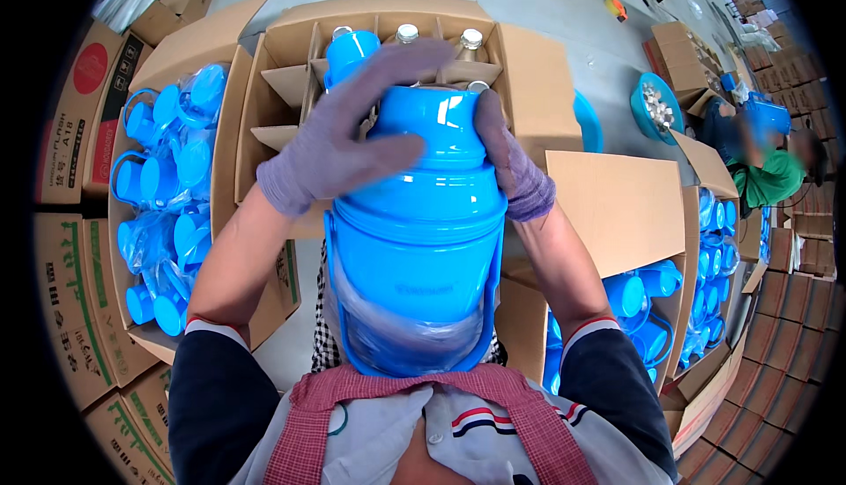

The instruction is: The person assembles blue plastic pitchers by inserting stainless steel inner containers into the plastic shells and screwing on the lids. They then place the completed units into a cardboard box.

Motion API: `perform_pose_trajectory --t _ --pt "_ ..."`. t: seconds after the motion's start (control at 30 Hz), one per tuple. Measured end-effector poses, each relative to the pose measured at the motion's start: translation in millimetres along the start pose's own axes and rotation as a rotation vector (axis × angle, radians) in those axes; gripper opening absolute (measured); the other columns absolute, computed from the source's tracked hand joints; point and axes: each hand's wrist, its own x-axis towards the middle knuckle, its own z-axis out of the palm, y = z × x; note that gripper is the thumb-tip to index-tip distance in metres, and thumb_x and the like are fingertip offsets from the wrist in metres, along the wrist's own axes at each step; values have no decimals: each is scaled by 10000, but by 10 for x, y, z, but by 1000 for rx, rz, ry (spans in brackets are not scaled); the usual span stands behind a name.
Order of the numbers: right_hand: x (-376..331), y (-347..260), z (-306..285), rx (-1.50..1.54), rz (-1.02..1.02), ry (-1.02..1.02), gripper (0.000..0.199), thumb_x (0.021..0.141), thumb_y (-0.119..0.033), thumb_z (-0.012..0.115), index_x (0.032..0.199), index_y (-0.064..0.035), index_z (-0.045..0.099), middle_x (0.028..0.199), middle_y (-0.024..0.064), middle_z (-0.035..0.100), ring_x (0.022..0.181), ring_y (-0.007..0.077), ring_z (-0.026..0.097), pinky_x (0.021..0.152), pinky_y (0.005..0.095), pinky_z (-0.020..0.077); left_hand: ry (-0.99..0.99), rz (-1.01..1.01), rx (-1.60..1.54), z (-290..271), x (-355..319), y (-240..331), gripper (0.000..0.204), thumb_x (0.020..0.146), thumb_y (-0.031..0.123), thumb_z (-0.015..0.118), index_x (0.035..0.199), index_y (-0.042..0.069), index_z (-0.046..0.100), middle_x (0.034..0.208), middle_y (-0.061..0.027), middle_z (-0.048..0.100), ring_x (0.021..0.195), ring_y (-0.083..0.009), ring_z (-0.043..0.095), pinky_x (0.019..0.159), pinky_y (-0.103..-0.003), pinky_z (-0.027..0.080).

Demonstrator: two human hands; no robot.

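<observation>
A large blue thermos flask (414, 260) with a bail handle stands upright close against my body, clear plastic film wrapped round its lower part. My right hand (511, 163), in a purple-grey glove, grips the right side of its upper section; some of its fingers are hidden behind. Smeared by motion, my gloved left hand (348, 137) has its fingers spread at the flask's upper left. I cannot tell whether it touches. Just beyond stands a divided carton (295, 84) with silvery-necked bottles (470, 43) and a blue cup (351, 55) in its cells.
On the left an open carton (231, 146) holds several blue flask parts (159, 181). Another carton (617, 212) with blue parts sits at the right. Farther right are a blue basin (661, 113) of small pale pieces and a person in green (771, 177). Stacked boxes line both sides.
</observation>
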Motion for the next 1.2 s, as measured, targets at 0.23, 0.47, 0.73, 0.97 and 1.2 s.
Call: perform_pose_trajectory --t 0.23,0.47,0.73,0.97,1.2 --pt "10 177 43 433 -9 43 729 935 -511 523 1454 -48 305 1436 165 409 1281 264 463 1068 417 418 54 47 547 330 101 345 890 670 300 795 1416 73 366 1436 -161 372 1340 -369 340 1121 -462 279" --pt "-123 -92 205 225 115 190 679 949 -568 453 1354 -24 421 1308 130 535 1160 202 555 969 337 488 32 -213 -178 55 -239 -146 859 730 282 774 1440 94 328 1451 -128 373 1358 -266 329 1120 -421 288" --pt "-210 391 -216 147 -75 113 640 976 -488 462 1423 -39 369 1391 133 462 1248 219 480 1059 368 398 9 -346 -613 315 -225 -264 773 916 417 591 1502 91 206 1482 -141 322 1359 -234 312 1128 -373 256" --pt "-148 287 33 806 -24 -117 688 956 -542 452 1417 -38 372 1388 158 464 1246 259 496 1052 396 414 105 54 732 524 278 626 851 762 456 700 1428 73 334 1415 -225 362 1352 -389 308 1119 -503 226" --pt "-402 -213 330 62 85 259 537 987 -406 477 1344 -6 449 1234 132 569 1079 220 591 940 364 492 -40 -28 632 200 -90 341 981 581 302 788 1431 85 347 1473 -193 305 1388 -390 262 1152 -461 207"
